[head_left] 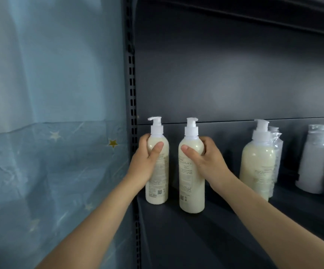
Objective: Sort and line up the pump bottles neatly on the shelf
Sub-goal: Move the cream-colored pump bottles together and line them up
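The left hand (pixel 144 164) grips the left bottle (pixel 159 187) and the right hand (pixel 210 162) grips the right bottle (pixel 190 191), both upright on the shelf (pixel 196 239) below each grip, and next they likely need nudging into a row.

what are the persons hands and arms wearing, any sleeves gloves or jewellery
Nothing worn shows. The left hand and right hand are ungloved, with no rings on the visible fingers. The left forearm and right forearm are uncovered to the picture's edge: no sleeves, watch or bracelet.
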A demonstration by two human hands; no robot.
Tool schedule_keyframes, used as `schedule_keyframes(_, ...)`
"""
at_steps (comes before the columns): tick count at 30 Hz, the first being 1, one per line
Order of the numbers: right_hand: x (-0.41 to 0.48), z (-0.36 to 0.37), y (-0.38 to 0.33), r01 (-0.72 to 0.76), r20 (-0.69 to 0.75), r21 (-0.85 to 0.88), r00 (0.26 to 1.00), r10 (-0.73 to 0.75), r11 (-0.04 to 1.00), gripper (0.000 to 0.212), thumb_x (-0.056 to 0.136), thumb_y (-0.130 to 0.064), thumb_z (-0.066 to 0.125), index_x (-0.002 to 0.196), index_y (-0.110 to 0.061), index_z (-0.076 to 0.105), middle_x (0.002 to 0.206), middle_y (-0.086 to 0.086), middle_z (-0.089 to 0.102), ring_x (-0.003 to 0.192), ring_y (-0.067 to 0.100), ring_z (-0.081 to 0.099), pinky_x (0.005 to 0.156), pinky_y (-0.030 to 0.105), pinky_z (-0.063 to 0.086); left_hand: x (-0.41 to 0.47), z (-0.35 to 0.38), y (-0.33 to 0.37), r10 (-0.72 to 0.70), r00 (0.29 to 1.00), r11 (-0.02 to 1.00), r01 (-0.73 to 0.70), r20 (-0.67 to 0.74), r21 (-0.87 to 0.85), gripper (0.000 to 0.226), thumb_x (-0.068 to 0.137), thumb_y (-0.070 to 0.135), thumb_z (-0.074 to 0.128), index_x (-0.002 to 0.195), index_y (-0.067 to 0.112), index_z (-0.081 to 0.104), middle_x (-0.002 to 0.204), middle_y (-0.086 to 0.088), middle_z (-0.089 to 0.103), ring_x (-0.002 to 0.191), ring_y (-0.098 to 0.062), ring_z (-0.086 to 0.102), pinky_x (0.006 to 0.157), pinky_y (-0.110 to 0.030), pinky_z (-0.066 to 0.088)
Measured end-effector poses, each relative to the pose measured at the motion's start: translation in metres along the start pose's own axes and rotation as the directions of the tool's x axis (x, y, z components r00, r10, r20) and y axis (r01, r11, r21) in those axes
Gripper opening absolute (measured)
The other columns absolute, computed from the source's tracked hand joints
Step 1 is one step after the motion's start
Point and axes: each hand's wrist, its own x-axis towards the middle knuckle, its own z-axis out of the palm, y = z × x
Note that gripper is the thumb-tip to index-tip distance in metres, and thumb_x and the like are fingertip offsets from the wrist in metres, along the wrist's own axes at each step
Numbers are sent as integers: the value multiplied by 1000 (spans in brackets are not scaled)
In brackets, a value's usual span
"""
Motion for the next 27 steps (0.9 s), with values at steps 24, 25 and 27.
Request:
schedule_keyframes(24,19,7,57,9,135,-113,991,7,994,54,73,-39,74,118,-19,51,118,1,45,110,13,46,94,35,45,-23,19,-17,-236,960,970,242,-151,18,63,73,40,73,125,19,46,117,2,56,107,-14,56,93,-38,48)
schedule_keyframes(25,20,8,57,13,134,-119,991,4,993,53,74,-38,73,118,-20,51,117,1,42,112,12,41,95,33,43,-22,22,-18,-237,951,961,260,-201,99,69,69,46,73,127,19,46,121,-2,53,111,-18,54,96,-41,46)
schedule_keyframes(27,19,7,59,2,157,-103,987,14,995,52,76,-40,72,120,-23,50,118,0,39,111,11,39,96,33,42,-22,27,-15,-255,921,923,323,-295,211,72,73,46,71,132,18,42,126,-7,44,116,-22,48,98,-40,42)
